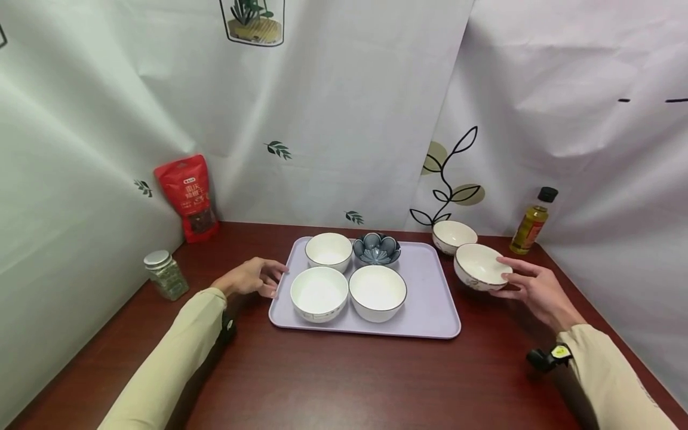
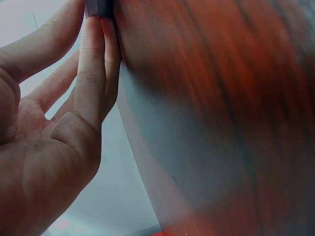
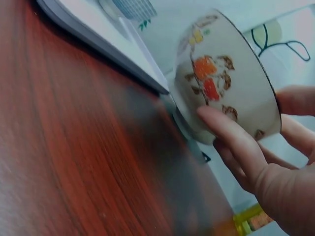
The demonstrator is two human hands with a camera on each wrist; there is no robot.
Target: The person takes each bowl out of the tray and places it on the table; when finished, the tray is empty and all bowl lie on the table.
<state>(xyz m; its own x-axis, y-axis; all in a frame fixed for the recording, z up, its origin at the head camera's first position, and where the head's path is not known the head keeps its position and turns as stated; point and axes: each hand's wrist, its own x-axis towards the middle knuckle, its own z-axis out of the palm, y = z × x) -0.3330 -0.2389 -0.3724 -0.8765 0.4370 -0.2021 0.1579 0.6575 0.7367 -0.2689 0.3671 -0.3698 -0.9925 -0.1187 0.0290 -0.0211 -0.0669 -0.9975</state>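
My right hand grips a white bowl by its right side, thumb and fingers around the rim and outer wall. Orange and red flowers decorate the bowl's side in the right wrist view. Whether its base touches the table I cannot tell. My left hand is at the left edge of a lilac tray, its nearly straight fingers touching that edge in the left wrist view. On the tray stand three white bowls and a dark blue petal-shaped bowl.
Another white bowl stands behind the held one, right of the tray. An oil bottle is at the back right corner. At the left are a glass spice jar and a red pouch. Fabric walls border the brown table.
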